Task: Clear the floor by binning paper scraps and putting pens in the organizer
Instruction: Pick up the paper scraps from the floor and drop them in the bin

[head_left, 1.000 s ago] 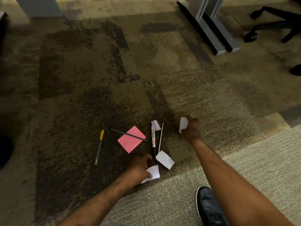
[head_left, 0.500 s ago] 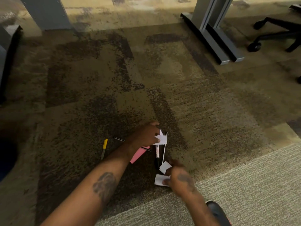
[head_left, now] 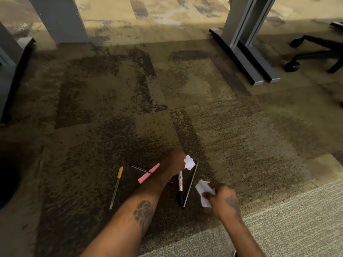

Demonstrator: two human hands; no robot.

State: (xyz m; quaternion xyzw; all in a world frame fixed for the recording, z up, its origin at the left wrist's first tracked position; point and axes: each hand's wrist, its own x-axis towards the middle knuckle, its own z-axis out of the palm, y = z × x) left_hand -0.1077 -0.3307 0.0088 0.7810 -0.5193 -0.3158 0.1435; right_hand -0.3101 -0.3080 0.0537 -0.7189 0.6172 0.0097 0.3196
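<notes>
My left hand (head_left: pixel 173 161) is closed around white paper scraps (head_left: pixel 189 162) just above the carpet. My right hand (head_left: pixel 221 200) grips more white paper scraps (head_left: pixel 203 191) near the pale carpet edge. Between the hands lie a black-capped marker (head_left: pixel 180 184) and a thin grey pen (head_left: pixel 191 184). A pink sticky note (head_left: pixel 148 173) lies under my left wrist, crossed by a thin black pen (head_left: pixel 138 168). A yellow-capped pen (head_left: pixel 116 186) lies further left.
Grey desk legs (head_left: pixel 246 58) stand at the back right, another grey panel (head_left: pixel 59 19) at the back left. An office chair base (head_left: pixel 315 52) is at the far right. A dark round object (head_left: pixel 7 182) sits at the left edge. Pale carpet (head_left: pixel 278 219) lies lower right.
My left hand has lifted scraps from beside the marker's tip. My right hand has picked up the white scraps near the marker's lower end; none remain loose there.
</notes>
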